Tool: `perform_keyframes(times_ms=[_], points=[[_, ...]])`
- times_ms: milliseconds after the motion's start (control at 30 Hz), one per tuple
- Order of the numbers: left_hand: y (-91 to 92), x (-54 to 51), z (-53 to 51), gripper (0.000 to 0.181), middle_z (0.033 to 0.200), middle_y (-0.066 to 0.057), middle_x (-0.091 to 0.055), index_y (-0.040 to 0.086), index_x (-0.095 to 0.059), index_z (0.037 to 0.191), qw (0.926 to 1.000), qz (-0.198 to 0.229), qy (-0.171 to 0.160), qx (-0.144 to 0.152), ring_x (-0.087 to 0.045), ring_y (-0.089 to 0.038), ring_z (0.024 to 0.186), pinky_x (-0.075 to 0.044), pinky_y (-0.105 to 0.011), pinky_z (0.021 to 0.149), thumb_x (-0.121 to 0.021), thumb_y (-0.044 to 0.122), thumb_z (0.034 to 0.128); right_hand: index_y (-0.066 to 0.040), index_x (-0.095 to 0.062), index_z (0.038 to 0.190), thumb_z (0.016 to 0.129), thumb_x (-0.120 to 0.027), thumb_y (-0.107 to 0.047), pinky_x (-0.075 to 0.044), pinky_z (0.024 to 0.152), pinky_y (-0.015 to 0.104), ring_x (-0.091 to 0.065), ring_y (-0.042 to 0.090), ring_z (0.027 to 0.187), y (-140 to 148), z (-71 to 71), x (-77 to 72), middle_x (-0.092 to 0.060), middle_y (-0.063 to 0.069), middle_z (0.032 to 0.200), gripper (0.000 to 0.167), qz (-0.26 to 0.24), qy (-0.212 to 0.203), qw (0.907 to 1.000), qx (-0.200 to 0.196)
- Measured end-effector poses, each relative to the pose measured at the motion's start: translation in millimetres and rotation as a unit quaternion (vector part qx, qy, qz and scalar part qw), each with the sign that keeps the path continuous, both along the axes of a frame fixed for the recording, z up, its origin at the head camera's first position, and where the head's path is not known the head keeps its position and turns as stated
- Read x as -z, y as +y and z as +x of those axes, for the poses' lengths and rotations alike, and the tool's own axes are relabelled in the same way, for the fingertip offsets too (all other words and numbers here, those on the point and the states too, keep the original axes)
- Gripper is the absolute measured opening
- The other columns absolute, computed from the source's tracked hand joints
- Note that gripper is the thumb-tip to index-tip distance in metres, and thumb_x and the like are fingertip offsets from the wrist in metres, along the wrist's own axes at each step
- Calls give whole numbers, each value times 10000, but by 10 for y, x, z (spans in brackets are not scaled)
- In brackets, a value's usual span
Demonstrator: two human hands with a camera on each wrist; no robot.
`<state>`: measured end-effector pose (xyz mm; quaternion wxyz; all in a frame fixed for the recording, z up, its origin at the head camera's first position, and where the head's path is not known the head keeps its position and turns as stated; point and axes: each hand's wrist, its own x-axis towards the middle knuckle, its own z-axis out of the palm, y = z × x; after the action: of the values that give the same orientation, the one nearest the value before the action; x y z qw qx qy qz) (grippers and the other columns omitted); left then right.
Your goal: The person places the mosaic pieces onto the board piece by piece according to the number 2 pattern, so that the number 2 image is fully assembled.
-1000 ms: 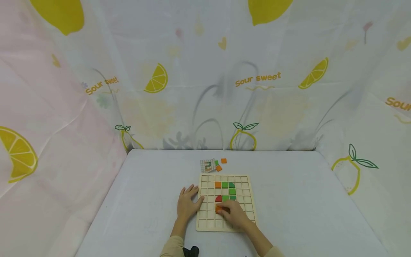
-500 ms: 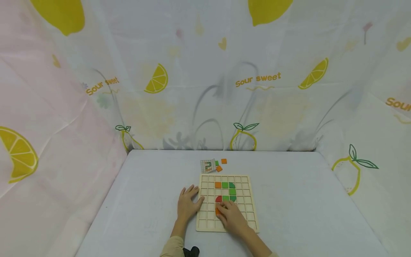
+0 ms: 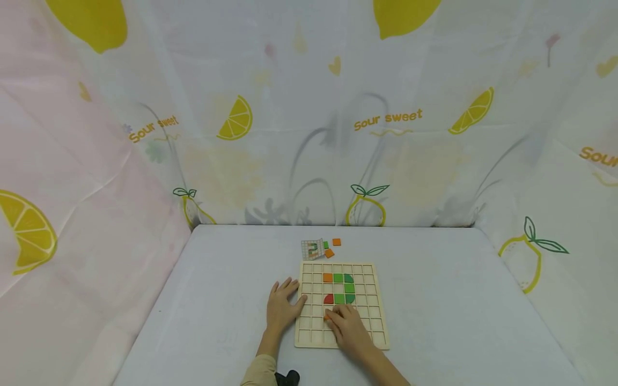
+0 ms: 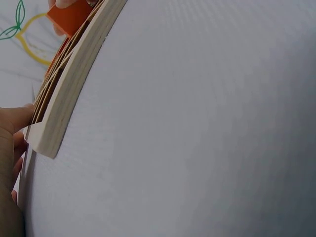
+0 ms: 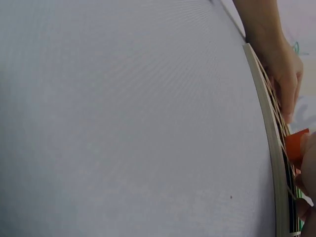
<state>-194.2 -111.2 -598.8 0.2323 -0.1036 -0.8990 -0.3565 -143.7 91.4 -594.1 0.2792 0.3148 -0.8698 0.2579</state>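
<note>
My left hand [image 3: 282, 308] lies with spread fingers at the left edge of a wooden grid board [image 3: 316, 336], its thumb over the rim. Over the lower middle cells, my right hand [image 3: 352, 331] pinches an orange tile [image 4: 72, 19], which looks tilted above the grid in both wrist views. Fingers hide most of this tile in the head view. Farther up the board sit an orange square [image 3: 328, 277], light green squares [image 3: 349, 288], dark green rounded tiles [image 3: 348, 278] and a red rounded tile [image 3: 329, 298], set in cells.
Behind the board, a small patterned card [image 3: 312, 249] lies beside loose orange tiles [image 3: 336, 242] and a green tile [image 3: 325, 245]. A black object [image 3: 288, 378] is at the table's near edge. A printed cloth [image 3: 309, 134] surrounds the white table.
The orange tile was flatter over its cell a second ago and is now tilted, mostly behind the fingers. My right hand shifted slightly toward me; my left hand stayed put.
</note>
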Motion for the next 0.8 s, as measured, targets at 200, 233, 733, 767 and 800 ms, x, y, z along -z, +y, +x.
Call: perform_keyframes(times_ms=[200,233,733,767,800], points=[[5,5,1,381,1070,-132,-693,-1,-703,1034,10000,-7,-25,2,-606,-328,1098,-353,-509,1061,-752,199,715,-33,-723,950,732,-746,-64,-468,670,252,-522,113,770,-5,-5,-26,-628,-14,852,222,-445,-190,9988,-111],[6,4,0,381,1069,-133,-693,-2,-702,1034,10000,0,-18,7,-606,-329,1097,-353,-510,1061,-753,198,714,-34,-722,959,728,-755,-76,-475,677,248,-531,112,785,-5,-7,-26,-633,-5,877,238,-439,-218,9988,-89],[11,-2,-6,380,1071,-133,-692,0,-702,1036,10000,6,-70,-2,-603,-330,1101,-343,-508,1068,-751,197,715,-51,-742,958,762,-754,-159,-459,678,248,-469,99,800,12,23,-132,-579,-31,913,225,153,-687,9975,24],[11,-3,-6,380,1071,-133,-692,0,-702,1036,10000,-9,-80,-5,-603,-329,1101,-344,-508,1067,-751,199,716,-57,-744,954,762,-754,-158,-467,688,255,-478,101,807,17,25,-139,-588,-33,914,217,162,-751,9970,-2],[11,-4,-6,380,1072,-133,-692,2,-702,1037,10000,-24,-94,-12,-603,-329,1101,-344,-507,1067,-750,202,717,-61,-745,947,761,-753,-156,-474,700,264,-486,106,816,21,27,-149,-595,-35,914,209,158,-824,9965,-38]])
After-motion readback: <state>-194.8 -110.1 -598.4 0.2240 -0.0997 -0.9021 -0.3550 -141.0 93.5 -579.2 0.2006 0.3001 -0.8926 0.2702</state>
